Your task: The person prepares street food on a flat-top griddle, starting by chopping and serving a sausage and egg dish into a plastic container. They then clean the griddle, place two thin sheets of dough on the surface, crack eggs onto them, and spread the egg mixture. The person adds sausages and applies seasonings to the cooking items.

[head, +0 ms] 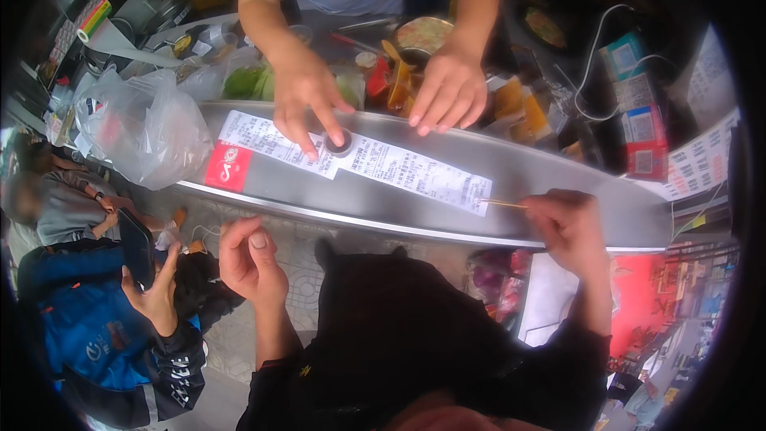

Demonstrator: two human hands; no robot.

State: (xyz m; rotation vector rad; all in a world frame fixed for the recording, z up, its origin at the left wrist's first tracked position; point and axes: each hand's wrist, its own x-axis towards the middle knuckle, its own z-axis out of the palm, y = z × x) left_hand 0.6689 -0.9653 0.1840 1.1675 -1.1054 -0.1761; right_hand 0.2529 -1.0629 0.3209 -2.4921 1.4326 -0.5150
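Note:
My right hand (pixel 562 227) pinches a thin wooden stick (pixel 505 203) over the metal counter (pixel 538 161). The stick's tip meets the right end of a printed paper slip (pixel 419 173). My left hand (pixel 248 260) is off the counter's near edge, its fingers curled in, with nothing visible in it. Another printed slip (pixel 269 140) lies to the left, its end beside the first. A small round dark object (pixel 339 143) sits where the slips meet, under the fingertips of a person's hand (pixel 308 96) across the counter. That person's other hand (pixel 452 93) rests at the far edge.
A knotted clear plastic bag (pixel 143 126) stands on the counter's left end, by a red sticker (pixel 227 167). Behind are green leaves (pixel 248 81) and a round food container (pixel 423 36). Printed code cards (pixel 643 137) stand right. At left, a person's hand (pixel 155 293) holds a phone (pixel 137 245).

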